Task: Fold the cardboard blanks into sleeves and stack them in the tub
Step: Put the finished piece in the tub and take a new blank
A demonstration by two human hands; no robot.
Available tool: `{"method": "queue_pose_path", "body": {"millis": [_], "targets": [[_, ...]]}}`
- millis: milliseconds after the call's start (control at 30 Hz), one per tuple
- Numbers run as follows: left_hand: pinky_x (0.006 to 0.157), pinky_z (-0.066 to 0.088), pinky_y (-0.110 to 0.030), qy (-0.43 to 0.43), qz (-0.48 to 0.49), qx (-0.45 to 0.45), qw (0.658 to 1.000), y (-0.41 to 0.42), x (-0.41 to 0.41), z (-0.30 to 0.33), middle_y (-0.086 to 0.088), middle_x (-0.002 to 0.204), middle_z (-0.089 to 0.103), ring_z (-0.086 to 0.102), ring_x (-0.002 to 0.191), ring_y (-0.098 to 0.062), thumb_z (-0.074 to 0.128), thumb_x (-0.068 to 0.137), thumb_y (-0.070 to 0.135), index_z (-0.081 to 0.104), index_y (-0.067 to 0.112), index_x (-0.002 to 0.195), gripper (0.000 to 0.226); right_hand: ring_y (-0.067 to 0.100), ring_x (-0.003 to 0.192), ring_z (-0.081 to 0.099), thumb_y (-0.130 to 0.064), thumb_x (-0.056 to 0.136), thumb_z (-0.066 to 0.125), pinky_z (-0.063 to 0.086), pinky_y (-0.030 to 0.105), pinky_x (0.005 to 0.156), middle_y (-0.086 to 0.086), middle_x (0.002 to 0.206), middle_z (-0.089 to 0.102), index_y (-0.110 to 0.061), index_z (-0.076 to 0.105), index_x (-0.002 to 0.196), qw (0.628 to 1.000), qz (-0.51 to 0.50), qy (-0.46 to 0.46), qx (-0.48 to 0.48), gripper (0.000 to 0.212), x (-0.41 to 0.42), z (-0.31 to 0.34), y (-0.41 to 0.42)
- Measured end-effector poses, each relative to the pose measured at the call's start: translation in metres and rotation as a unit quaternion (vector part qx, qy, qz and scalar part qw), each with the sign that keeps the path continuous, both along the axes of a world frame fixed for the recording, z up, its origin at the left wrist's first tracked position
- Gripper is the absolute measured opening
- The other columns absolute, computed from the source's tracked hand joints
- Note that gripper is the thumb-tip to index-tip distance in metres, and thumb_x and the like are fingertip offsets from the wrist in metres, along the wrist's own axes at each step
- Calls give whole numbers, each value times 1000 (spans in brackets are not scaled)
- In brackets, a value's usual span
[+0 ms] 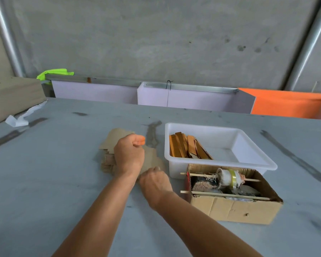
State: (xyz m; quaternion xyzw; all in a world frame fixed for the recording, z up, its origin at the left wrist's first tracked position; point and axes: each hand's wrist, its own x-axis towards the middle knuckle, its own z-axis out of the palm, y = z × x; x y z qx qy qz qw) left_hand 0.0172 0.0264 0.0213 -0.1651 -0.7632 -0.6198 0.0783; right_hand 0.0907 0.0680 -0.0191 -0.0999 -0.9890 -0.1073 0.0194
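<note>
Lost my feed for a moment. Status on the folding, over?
Left hand curled over blank stack, grip unclear. Right hand on top blank's near edge. Folded sleeves in tub. Nothing blocking.

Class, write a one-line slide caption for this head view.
Both hands work the cardboard blanks beside the white tub.

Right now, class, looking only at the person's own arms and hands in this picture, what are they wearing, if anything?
Nothing shows on them. Both forearms are bare as far as the bottom edge of the picture, with no sleeves in view. The left hand and right hand have no gloves, and no watch, band or ring can be seen. An orange tip shows at the left hand's fingers; what it is cannot be told.
</note>
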Motion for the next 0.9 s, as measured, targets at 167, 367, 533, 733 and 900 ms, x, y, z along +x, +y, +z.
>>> {"method": "queue_pose_path", "body": {"millis": [167,367,533,733,900], "targets": [[79,50,-26,-13,-10,3,1000,-1,6,-7,5,73,64,63,76,-16,37,70,-15,71,9,87,45,32,96,59,9,87,43,33,33,63,16,104,63,0,57,103,998,31,47,-21,24,9,1,6],[82,52,-29,-30,0,7,1000,-10,5,-14,7,69,63,64,77,-17,39,72,-14,66,19,75,44,32,99,60,1,91,49,39,32,69,13,104,65,-6,62,105,996,-12,53,-73,20,21,6,2],[89,47,-27,-10,20,-9,1000,-21,6,-15,-3,102,69,62,91,-16,49,80,-8,71,9,103,35,28,85,61,-15,96,47,31,30,62,11,94,66,-10,61,95,964,-27,245,-98,15,41,44,-1],[68,45,-7,-67,-129,70,987,-30,33,0,14,89,67,62,78,8,63,89,26,64,28,88,3,19,49,38,-16,86,63,29,18,45,3,50,42,-3,54,60,817,-158,392,-393,30,94,76,33],[65,50,-16,-142,-207,63,966,-25,64,0,2,80,69,64,72,-6,67,83,4,69,16,93,15,24,76,58,-19,87,66,49,36,67,10,80,62,2,65,79,687,-245,324,-602,23,134,73,47]]}}
